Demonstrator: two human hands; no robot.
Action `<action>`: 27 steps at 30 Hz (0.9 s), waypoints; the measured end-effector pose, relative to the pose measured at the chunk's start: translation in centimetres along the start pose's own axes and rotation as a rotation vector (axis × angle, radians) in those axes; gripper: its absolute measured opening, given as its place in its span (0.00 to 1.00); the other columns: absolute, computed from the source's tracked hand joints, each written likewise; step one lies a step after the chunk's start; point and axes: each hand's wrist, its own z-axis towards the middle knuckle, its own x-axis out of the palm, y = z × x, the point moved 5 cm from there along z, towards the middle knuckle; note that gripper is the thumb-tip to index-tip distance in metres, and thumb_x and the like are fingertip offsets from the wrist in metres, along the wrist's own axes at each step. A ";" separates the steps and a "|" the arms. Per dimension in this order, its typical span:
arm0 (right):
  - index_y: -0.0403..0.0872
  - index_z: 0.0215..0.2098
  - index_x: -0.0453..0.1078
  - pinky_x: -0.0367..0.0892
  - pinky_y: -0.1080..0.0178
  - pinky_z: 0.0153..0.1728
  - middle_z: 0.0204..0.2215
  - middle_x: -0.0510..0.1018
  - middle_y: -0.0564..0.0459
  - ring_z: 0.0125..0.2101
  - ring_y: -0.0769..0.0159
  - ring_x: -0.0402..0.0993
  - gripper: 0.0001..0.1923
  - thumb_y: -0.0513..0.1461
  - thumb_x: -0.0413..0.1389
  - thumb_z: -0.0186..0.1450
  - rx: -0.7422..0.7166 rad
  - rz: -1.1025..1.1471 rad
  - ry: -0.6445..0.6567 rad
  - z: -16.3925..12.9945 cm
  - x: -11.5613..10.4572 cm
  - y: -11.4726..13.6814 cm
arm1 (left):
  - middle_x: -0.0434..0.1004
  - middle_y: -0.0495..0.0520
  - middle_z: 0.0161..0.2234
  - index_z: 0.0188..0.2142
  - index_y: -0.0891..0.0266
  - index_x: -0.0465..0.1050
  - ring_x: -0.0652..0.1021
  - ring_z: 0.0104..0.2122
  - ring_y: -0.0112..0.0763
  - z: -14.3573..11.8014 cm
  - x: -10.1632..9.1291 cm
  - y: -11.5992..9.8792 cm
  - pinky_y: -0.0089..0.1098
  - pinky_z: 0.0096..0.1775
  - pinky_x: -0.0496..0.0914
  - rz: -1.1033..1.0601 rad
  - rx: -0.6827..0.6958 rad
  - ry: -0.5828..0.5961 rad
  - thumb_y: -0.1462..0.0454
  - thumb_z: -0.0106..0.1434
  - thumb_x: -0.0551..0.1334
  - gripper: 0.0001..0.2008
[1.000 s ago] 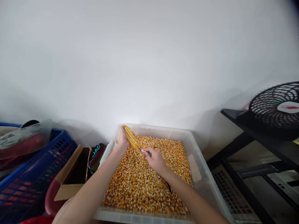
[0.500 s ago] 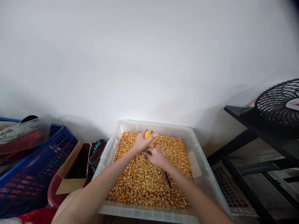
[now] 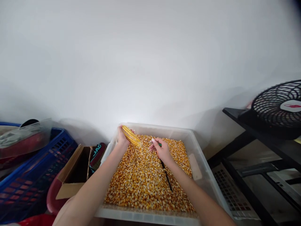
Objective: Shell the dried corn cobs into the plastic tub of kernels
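Note:
My left hand [image 3: 123,137] grips an ear of corn [image 3: 130,135] near the back left of a clear plastic bin [image 3: 207,175]. Yellow kernels still cover the visible side of the ear. To the right, my right hand [image 3: 161,149] is closed on a thin tool with a green handle [image 3: 160,144]; its working end is too small to make out. Loose corn kernels [image 3: 141,179] spread across the bin beneath both hands. A thin black stick [image 3: 168,179] lies on the kernels by my right forearm.
Left of the bin stand an open cardboard box [image 3: 70,175], a black mesh item with teal lettering [image 3: 97,157] and a blue basket [image 3: 28,175]. On the right, a black fan [image 3: 277,106] rests on a black stand [image 3: 237,116]. A white wall [image 3: 150,62] rises behind.
My left hand has moved left with the ear of corn, which now shows along its length. My right hand has shifted slightly right and up, apart from the left.

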 end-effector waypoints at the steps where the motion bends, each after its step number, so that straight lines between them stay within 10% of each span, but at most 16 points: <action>1: 0.45 0.33 0.66 0.68 0.66 0.24 0.22 0.74 0.53 0.21 0.68 0.72 0.18 0.52 0.50 0.60 -0.013 -0.004 -0.032 0.1 -0.2 0.0 | 0.67 0.50 0.18 0.27 0.60 0.64 0.73 0.19 0.31 0.1 0.1 0.0 0.31 0.23 0.69 -0.006 0.004 0.026 0.48 0.56 0.53 0.18; 21: 0.46 0.30 0.65 0.64 0.68 0.19 0.17 0.69 0.59 0.16 0.72 0.66 0.16 0.51 0.54 0.58 0.086 -0.028 0.135 -0.8 1.4 -0.2 | 0.69 0.51 0.17 0.28 0.63 0.66 0.73 0.17 0.31 -1.5 1.2 4.3 0.28 0.21 0.66 0.292 0.037 0.231 0.48 0.51 0.59 0.19; 27: 0.48 0.26 0.62 0.59 0.68 0.22 0.14 0.65 0.60 0.16 0.71 0.63 0.17 0.50 0.47 0.64 -0.092 -0.382 0.113 -1.0 1.2 -0.6 | 0.67 0.48 0.16 0.26 0.62 0.65 0.73 0.19 0.31 -1.1 0.5 7.7 0.29 0.23 0.67 0.338 0.099 0.302 0.56 0.49 0.63 0.13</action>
